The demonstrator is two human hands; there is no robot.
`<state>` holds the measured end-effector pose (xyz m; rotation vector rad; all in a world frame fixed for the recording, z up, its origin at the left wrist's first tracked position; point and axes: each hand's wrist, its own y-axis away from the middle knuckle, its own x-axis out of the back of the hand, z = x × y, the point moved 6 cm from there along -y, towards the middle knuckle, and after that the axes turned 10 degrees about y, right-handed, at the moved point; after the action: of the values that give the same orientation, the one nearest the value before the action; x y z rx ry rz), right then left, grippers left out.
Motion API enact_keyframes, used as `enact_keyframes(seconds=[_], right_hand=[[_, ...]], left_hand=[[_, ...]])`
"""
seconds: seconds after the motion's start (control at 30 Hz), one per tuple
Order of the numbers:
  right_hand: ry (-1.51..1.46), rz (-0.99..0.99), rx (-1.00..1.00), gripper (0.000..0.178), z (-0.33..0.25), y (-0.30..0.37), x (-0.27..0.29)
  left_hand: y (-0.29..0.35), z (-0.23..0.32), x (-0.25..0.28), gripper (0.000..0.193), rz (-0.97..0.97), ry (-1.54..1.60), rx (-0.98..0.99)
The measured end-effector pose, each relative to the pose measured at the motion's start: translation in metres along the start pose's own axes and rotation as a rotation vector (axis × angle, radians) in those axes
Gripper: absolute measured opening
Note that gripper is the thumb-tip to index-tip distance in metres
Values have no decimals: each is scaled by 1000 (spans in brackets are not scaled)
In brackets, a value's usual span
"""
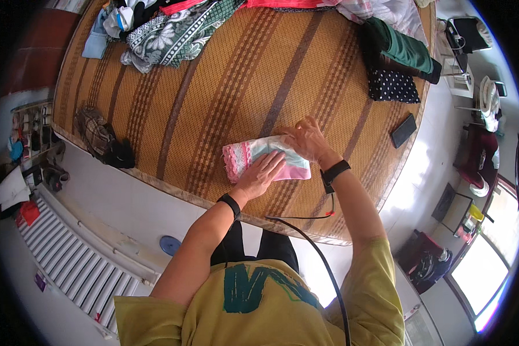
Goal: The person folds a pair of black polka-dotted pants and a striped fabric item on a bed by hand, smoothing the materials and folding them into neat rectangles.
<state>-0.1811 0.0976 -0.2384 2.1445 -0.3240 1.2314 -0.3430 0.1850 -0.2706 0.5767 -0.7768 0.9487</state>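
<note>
A folded cloth (297, 172), pink, white and pale green with a pink scalloped trim at its left end, lies flat near the front edge of the mat-covered bed. My left hand (263, 175) rests open on top of it, fingers stretched out and pressed to the fabric. At the cloth's far right corner is my right hand (307, 140), its fingers bent and apart, the fingertips at or just above the far edge. Whether the right fingertips touch the fabric is hard to see. Both wrists wear black bands.
A patterned green-and-white cloth (170, 37) lies in a heap at the far left. Folded dark clothes (392, 86) and a black phone (403, 131) are on the right. A brown plaid garment (98, 135) lies at the left edge. A black cable (314, 245) crosses in front of me.
</note>
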Motion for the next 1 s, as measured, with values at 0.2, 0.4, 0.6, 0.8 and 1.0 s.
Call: enact_keyframes(seconds=[0.2, 0.4, 0.6, 0.8, 1.0], right_hand=[[145, -170, 133, 47, -1, 2, -7], [-310, -11, -199, 47, 59, 7, -22], [-261, 518, -494, 52, 48, 39, -31], [216, 387, -278, 67, -24, 62, -55], [191, 193, -209, 71, -1, 57, -79]], left_hand=[[1, -3, -8, 58, 37, 8, 10], [-3, -6, -10, 60, 6, 69, 34], [-11, 3, 11, 59, 23, 99, 74], [-32, -4, 26, 43, -1, 410, 292], [-37, -19, 28, 44, 149, 72, 55]])
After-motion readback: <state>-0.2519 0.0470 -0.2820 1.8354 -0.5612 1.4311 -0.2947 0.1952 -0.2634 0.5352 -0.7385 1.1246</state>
